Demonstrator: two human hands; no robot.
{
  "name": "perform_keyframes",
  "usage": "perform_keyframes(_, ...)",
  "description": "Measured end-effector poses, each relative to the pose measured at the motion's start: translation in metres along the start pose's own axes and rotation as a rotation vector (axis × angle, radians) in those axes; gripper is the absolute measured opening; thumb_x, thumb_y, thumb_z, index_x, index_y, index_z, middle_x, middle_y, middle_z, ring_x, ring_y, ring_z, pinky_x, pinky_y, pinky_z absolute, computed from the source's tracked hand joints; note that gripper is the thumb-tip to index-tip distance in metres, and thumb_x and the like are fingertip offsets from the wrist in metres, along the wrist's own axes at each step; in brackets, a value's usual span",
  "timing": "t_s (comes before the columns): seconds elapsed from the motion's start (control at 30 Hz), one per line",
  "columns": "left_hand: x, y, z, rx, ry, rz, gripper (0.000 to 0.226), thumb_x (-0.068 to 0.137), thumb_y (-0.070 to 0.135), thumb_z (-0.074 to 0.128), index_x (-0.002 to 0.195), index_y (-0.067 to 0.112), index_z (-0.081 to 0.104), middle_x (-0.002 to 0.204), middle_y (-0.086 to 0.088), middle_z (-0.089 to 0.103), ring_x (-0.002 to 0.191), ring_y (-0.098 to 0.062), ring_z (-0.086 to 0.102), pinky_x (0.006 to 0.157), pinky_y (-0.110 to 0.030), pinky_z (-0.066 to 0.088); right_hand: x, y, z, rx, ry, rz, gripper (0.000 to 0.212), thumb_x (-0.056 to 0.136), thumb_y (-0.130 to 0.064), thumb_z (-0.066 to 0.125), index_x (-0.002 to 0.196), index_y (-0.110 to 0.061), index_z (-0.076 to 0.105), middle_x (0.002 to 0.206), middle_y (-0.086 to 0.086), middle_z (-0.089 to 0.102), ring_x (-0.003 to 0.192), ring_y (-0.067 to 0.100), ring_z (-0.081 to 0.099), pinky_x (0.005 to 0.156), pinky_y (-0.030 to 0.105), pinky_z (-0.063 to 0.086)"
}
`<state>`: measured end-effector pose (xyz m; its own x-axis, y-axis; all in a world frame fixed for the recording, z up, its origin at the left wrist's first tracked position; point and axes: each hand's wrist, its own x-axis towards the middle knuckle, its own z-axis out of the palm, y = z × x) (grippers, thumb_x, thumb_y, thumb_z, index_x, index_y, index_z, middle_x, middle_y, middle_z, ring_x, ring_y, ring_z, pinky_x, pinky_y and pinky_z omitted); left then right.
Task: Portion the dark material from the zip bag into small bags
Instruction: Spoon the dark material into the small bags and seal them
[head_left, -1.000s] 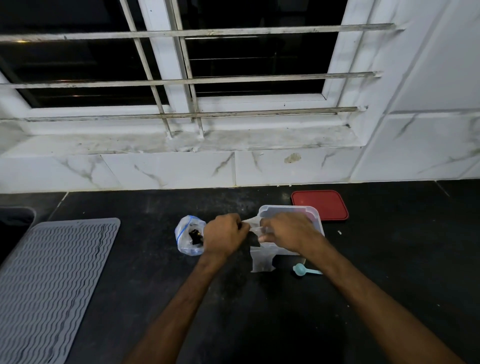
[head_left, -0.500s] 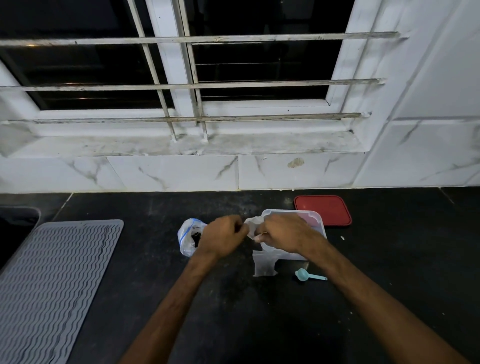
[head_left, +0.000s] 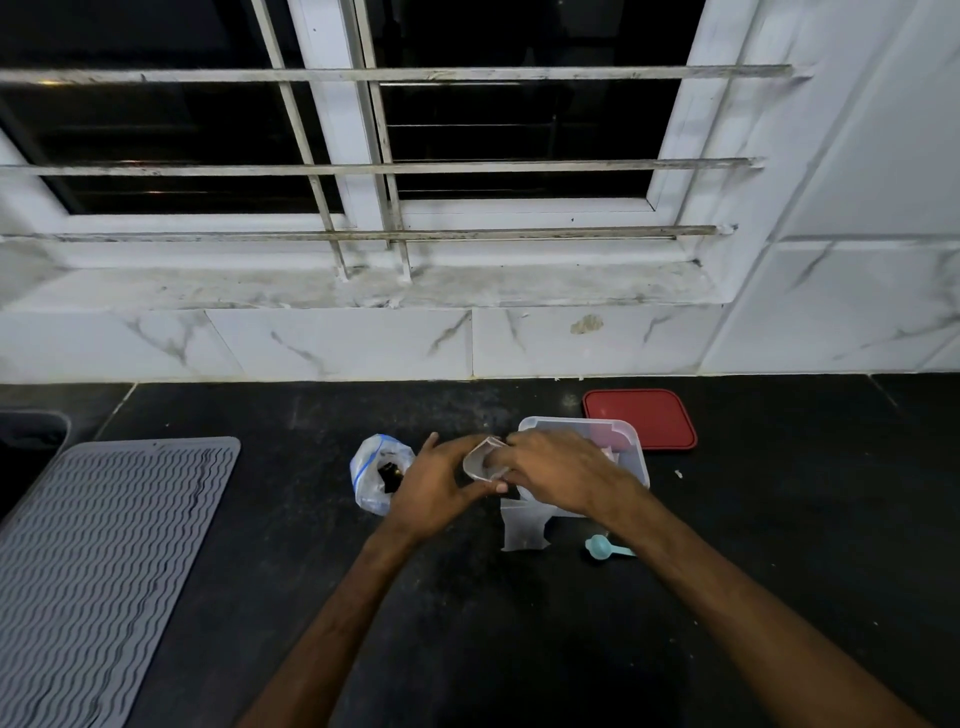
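Observation:
A clear zip bag (head_left: 375, 478) with a blue seal stands open on the black counter, dark material visible inside. Just right of it my left hand (head_left: 434, 488) and my right hand (head_left: 558, 475) hold a small clear bag (head_left: 483, 458) between them, its mouth spread open; my left thumb and fingers pinch its near edge, my right fingers grip its right side. Another small clear bag (head_left: 522, 530) lies flat on the counter below my hands. A light blue scoop (head_left: 602, 546) lies to the right of it.
A clear plastic container (head_left: 631, 441) stands behind my right hand, its red lid (head_left: 639, 418) lying further back. A grey ribbed mat (head_left: 98, 561) covers the counter's left side. A tiled wall and barred window rise behind.
The small bag, stretched flat between my hands before, is now opened into a rounded mouth. My left fingers have spread out.

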<state>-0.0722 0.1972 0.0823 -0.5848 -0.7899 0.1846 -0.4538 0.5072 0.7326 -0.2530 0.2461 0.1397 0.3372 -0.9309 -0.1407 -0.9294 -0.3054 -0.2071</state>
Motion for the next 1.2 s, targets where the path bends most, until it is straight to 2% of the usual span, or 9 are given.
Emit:
perform_keyframes(0.13, -0.002, -0.006, -0.002, 0.133, -0.012, -0.004, 0.064, 0.076, 0.071, 0.051, 0.129, 0.035, 0.056, 0.123, 0.018, 0.065, 0.116, -0.002, 0.058, 0.118, -0.055, 0.018, 0.003, -0.006, -0.01, -0.13, -0.089, 0.033, 0.038, 0.098, -0.028, 0.053, 0.136, -0.031, 0.05, 0.111, 0.004, 0.064, 0.077, 0.015, 0.05, 0.053, 0.021, 0.027)
perform_keyframes(0.27, -0.002, -0.008, 0.001, 0.228, -0.07, 0.07, 0.069, 0.081, 0.066, 0.058, 0.14, 0.032, 0.044, 0.128, 0.014, 0.063, 0.119, -0.008, 0.058, 0.12, -0.056, 0.011, 0.004, -0.013, -0.016, -0.192, -0.148, 0.078, 0.035, 0.097, -0.018, 0.052, 0.132, -0.021, 0.054, 0.114, 0.008, 0.064, 0.093, 0.024, 0.063, 0.066, 0.028, 0.036)
perform_keyframes(0.4, 0.0, -0.008, 0.001, 0.231, -0.064, 0.065, 0.068, 0.081, 0.062, 0.064, 0.137, 0.027, 0.049, 0.132, 0.009, 0.061, 0.123, -0.009, 0.055, 0.12, -0.054, 0.012, 0.003, -0.017, -0.017, -0.211, -0.123, 0.043, 0.037, 0.096, -0.018, 0.052, 0.132, -0.022, 0.054, 0.12, 0.006, 0.062, 0.102, 0.026, 0.062, 0.068, 0.031, 0.037)
perform_keyframes(0.53, -0.004, -0.011, 0.006, 0.187, -0.052, 0.037, 0.06, 0.086, 0.063, 0.057, 0.135, 0.03, 0.051, 0.131, 0.012, 0.061, 0.122, -0.006, 0.055, 0.119, -0.055, 0.018, 0.004, -0.01, -0.007, -0.027, -0.097, 0.05, 0.033, 0.095, -0.017, 0.052, 0.127, -0.022, 0.06, 0.119, 0.005, 0.061, 0.109, 0.029, 0.06, 0.085, 0.04, 0.048)
perform_keyframes(0.67, -0.02, -0.017, 0.017, 0.016, 0.017, -0.05, 0.049, 0.086, 0.06, 0.061, 0.127, 0.033, 0.056, 0.125, 0.019, 0.063, 0.115, 0.001, 0.057, 0.111, -0.052, 0.034, -0.004, 0.007, -0.012, 0.097, -0.059, -0.021, 0.036, 0.092, -0.022, 0.061, 0.125, -0.036, 0.063, 0.123, -0.005, 0.06, 0.109, 0.015, 0.059, 0.083, 0.032, 0.051)
perform_keyframes(0.8, -0.059, -0.01, 0.05, -0.128, 0.081, -0.138, 0.052, 0.081, 0.06, 0.066, 0.126, 0.036, 0.057, 0.135, 0.024, 0.05, 0.123, 0.004, 0.05, 0.102, -0.029, 0.046, -0.025, 0.033, -0.009, 0.27, 0.027, 0.076, 0.039, 0.091, -0.034, 0.063, 0.13, -0.039, 0.059, 0.138, -0.017, 0.051, 0.123, 0.001, 0.05, 0.099, 0.032, 0.046)
perform_keyframes(0.87, -0.077, -0.007, 0.072, -0.123, 0.07, -0.22, 0.055, 0.078, 0.062, 0.067, 0.125, 0.036, 0.057, 0.14, 0.029, 0.04, 0.128, 0.008, 0.042, 0.103, -0.02, 0.042, -0.04, 0.048, 0.0, 0.284, 0.036, 0.14, 0.036, 0.091, -0.035, 0.063, 0.127, -0.036, 0.061, 0.133, -0.02, 0.056, 0.112, -0.002, 0.056, 0.095, 0.03, 0.049)
perform_keyframes(1.07, -0.092, -0.008, 0.113, -0.074, 0.1, -0.397, 0.058, 0.077, 0.061, 0.068, 0.127, 0.033, 0.054, 0.146, 0.017, 0.034, 0.132, -0.001, 0.035, 0.107, -0.027, 0.04, -0.089, 0.088, 0.032, 0.389, 0.047, 0.378, 0.009, 0.092, -0.037, 0.063, 0.101, -0.038, 0.066, 0.085, -0.017, 0.068, 0.074, -0.002, 0.065, 0.071, 0.024, 0.053)
perform_keyframes(1.2, -0.088, -0.004, 0.123, -0.016, 0.224, -0.455, 0.058, 0.078, 0.055, 0.069, 0.128, 0.031, 0.052, 0.141, 0.013, 0.038, 0.13, -0.007, 0.039, 0.101, -0.028, 0.045, -0.109, 0.113, 0.065, 0.364, -0.221, 0.506, 0.008, 0.089, -0.04, 0.067, 0.089, -0.032, 0.065, 0.084, -0.01, 0.069, 0.078, 0.002, 0.065, 0.078, 0.031, 0.055)
